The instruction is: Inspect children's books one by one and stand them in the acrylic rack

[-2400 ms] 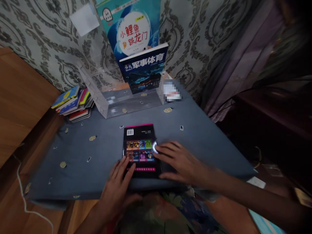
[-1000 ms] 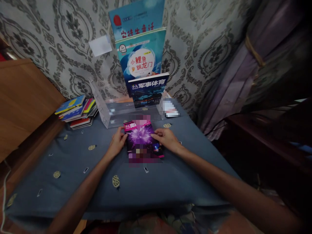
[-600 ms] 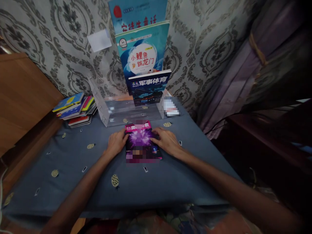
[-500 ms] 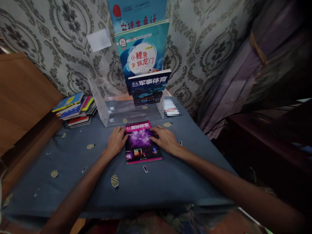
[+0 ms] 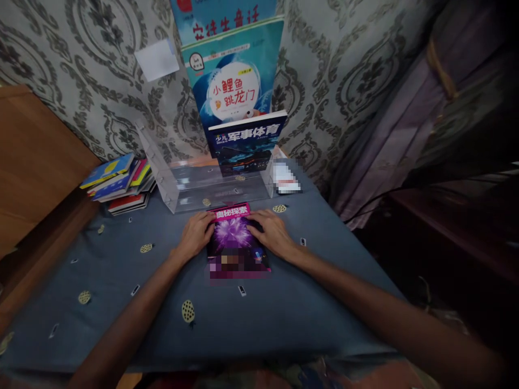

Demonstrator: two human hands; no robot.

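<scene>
A book (image 5: 233,233) with a purple burst on its dark cover and a pink title band lies flat on the cloth. At its left edge, my left hand (image 5: 197,233) has curled fingers at the upper corner and the thumb against the cover. On the opposite edge my right hand (image 5: 272,232) grips the upper corner the same way. Fingertips under the edges are hidden. Just beyond the book stands a clear acrylic rack (image 5: 223,199). A dark blue book (image 5: 245,154) leans upright in it, before a teal book (image 5: 235,70) and a blue book (image 5: 227,21).
To the rack's left is a loose pile of books (image 5: 117,183). A blurred white item (image 5: 286,177) lies by the rack's right end. The blue patterned tablecloth (image 5: 162,302) covers the table, with a wooden panel (image 5: 40,162) at left and a curtain (image 5: 373,146) at right.
My left hand has shifted slightly over the book's upper left corner, covering part of the title. The book stays nearly in place. The view has moved slightly.
</scene>
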